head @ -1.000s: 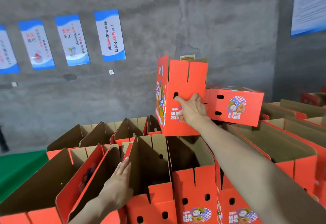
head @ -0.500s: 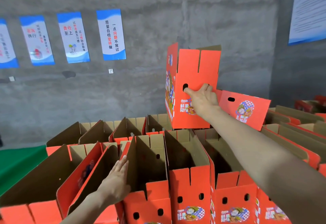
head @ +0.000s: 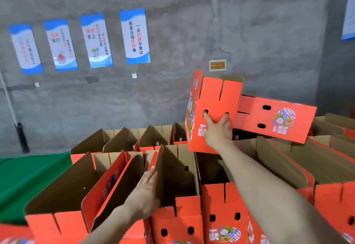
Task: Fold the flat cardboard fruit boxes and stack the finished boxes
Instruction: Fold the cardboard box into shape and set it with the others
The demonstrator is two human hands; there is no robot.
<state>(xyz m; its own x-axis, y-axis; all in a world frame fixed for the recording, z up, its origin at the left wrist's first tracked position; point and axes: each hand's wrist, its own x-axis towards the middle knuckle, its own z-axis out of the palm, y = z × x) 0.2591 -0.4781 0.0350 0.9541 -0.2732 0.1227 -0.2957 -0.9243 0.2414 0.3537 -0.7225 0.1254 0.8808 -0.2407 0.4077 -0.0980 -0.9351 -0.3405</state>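
A worker's right hand (head: 218, 130) holds a folded orange fruit box (head: 213, 97) above rows of open boxes (head: 221, 203) before a concrete wall (head: 192, 22). Two fingers are hooked through the round holes in its end panel, the palm flat below them. The box hangs upright and slightly tilted, its lower edge just over the far row. Its right side is touching or just beside a second box (head: 272, 119) lying on its side atop the stack, and which of the two cannot be told. The left hand (head: 143, 193) is spread flat, fingers straight, against the brown inner wall of a near box (head: 172, 176), gripping nothing.

The step in hand appears to be setting the finished box on the pile. Done well, that means lowering it square over the row beneath and letting the base land level before the fingers slip out of the holes. The raised flaps below look thin enough to snag a descending edge — a slow, straight drop would suit. The flat left hand is well placed to brace the near row against a knock.

Much is out of sight: the underside of the held box, the fingertips inside the holes, and whatever carries the stacks — floor, pallet or counter. The boxes' printed labels are soft, the left-hand posters (head: 61, 46) blurred, and the nearest boxes are cut off at the bottom and right edges.
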